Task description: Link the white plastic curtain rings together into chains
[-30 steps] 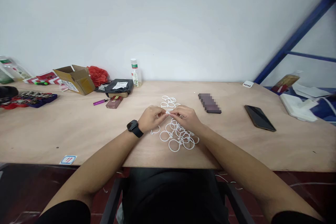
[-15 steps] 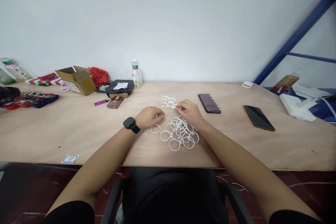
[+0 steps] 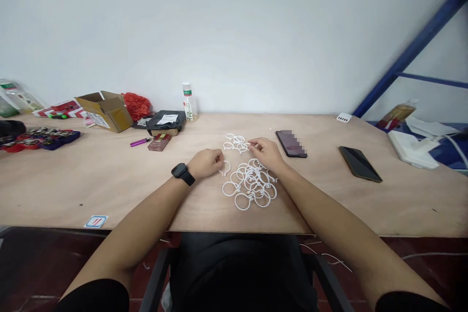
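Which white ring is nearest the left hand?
The lone ring at the left hand, separate from the small far cluster and the larger near pile.

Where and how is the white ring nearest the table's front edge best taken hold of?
Probably by pinching the near-left rim of that white ring, coming from the front edge of the table. It lies flat, and that thin curve is clear of other rings, while its clasp sits against the pile.

There are two hands point(image 3: 207, 164), two ring clusters point(image 3: 252, 175), one watch point(image 3: 179, 170).
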Motion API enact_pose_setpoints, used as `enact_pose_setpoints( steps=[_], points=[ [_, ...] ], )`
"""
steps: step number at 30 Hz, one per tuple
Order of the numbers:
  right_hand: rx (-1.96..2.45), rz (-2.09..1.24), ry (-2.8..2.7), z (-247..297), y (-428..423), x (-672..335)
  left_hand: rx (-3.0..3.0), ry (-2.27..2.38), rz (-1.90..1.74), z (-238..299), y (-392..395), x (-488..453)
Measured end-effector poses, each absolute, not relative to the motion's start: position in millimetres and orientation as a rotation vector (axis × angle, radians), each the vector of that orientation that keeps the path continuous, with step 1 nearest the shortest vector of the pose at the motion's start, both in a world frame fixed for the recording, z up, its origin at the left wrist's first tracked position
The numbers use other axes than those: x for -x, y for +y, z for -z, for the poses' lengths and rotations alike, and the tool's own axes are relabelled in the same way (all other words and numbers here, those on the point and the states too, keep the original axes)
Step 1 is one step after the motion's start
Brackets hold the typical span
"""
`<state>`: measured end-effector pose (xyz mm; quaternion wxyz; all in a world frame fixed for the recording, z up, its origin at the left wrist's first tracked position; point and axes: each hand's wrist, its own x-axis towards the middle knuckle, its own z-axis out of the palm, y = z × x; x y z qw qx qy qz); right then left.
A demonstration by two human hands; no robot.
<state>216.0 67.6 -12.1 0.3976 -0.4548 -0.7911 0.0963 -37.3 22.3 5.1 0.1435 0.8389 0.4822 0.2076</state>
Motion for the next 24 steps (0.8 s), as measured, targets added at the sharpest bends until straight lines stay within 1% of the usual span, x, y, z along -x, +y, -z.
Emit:
enact_pose_setpoints(
  steps=[5, 8, 12, 15, 17, 21, 24],
  points=[
    [0.841, -0.297, -2.192, 6.0, 42.1, -199.6, -2.104, 1.424, -0.936, 2.1, 23.5, 29.7],
    [0.71, -0.262, -2.219, 5.5, 29.6, -188.3, -2.063, 1.403, -0.998, 6.0, 20.7, 23.0],
    [0.621, -0.223, -2.155, 2.4, 21.6, -181.7, -2.143, 1.414, -0.981, 5.2, 14.0, 15.9],
    [0.621, -0.247, -2.12, -2.3, 20.1, -182.5, -2.196, 1.437, -0.975, 1.0, 10.2, 14.7],
    [0.668, -0.294, -2.106, -5.0, 20.0, -183.7, -2.24, 1.435, -1.036, -2.5, 8.3, 15.5],
    [0.809, -0.449, -2.056, -6.0, 20.3, -183.9, -2.404, 1.279, -1.205, -9.2, 4.4, 17.0],
    [0.892, -0.591, -1.974, -2.5, 20.8, -182.1, -2.472, 1.177, -1.208, -11.8, 2.7, 17.0]
  ],
)
